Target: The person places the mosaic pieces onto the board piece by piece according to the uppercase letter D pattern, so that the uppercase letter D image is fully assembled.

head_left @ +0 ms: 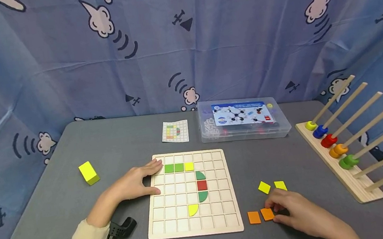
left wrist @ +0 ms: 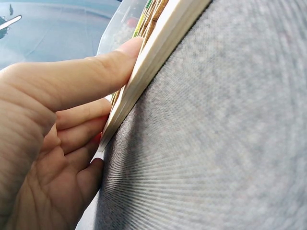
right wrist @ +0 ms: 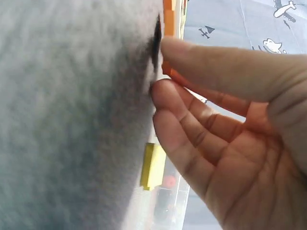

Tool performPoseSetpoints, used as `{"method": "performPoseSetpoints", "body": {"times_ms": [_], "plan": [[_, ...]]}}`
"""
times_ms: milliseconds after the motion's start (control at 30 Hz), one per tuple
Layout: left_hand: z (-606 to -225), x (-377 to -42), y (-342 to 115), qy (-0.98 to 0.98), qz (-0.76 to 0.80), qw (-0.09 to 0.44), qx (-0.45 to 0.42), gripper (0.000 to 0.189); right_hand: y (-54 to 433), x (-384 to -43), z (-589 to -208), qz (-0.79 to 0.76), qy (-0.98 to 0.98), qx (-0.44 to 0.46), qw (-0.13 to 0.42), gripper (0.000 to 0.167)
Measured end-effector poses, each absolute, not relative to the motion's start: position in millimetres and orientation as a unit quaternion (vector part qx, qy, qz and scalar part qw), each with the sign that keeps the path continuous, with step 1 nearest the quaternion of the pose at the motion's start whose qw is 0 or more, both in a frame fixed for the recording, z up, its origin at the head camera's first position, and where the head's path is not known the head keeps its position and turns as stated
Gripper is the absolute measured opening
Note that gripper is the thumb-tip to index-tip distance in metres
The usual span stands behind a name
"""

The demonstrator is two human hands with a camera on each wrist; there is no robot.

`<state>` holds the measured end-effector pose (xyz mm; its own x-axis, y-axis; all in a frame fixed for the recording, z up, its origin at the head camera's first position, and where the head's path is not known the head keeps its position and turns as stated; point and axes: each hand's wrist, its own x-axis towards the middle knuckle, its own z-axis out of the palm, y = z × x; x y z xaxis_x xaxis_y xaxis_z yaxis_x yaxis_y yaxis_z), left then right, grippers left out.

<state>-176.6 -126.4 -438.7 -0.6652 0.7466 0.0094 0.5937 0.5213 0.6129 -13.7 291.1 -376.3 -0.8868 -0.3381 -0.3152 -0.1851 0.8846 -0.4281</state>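
Note:
A wooden grid board [head_left: 220, 211] lies mid-table, holding two green square tiles, a yellow one, a red one and several quarter-round tiles in green and yellow. My left hand [head_left: 133, 183] rests at its left side; in the left wrist view the thumb [left wrist: 96, 79] lies over the board's edge [left wrist: 144, 72], fingers extended beside it. To the right of the board, my right hand [head_left: 297, 212] pinches an orange square tile [head_left: 267, 214] between thumb and fingertips, low at the tabletop. Another orange square tile [head_left: 254, 218] lies just left of it. Two yellow tiles [head_left: 264, 187] lie beyond the right hand.
A small printed pattern card [head_left: 175, 132] lies behind the board, beside a clear plastic box [head_left: 244, 131] with a molecule label. A wooden peg rack [head_left: 340, 161] with coloured rings stands at the right. A yellow block [head_left: 89, 172] sits at the left.

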Motion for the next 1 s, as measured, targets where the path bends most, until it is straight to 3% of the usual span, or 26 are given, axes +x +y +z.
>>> {"method": "performPoseSetpoints", "body": {"times_ms": [167,633,1000], "plan": [[-439,-178,-126,0.861,0.299,0.131,0.39,0.08,282,-14,-368,-0.22,0.948,-0.113,0.201,0.021],[-441,-179,-127,0.862,0.297,0.131,0.39,0.08,207,-31,-365,-0.3,0.921,-0.214,0.127,0.022],[-443,-178,-127,0.859,0.306,0.112,0.395,0.08,150,-55,-377,-0.259,0.921,-0.271,0.109,0.021]]}}
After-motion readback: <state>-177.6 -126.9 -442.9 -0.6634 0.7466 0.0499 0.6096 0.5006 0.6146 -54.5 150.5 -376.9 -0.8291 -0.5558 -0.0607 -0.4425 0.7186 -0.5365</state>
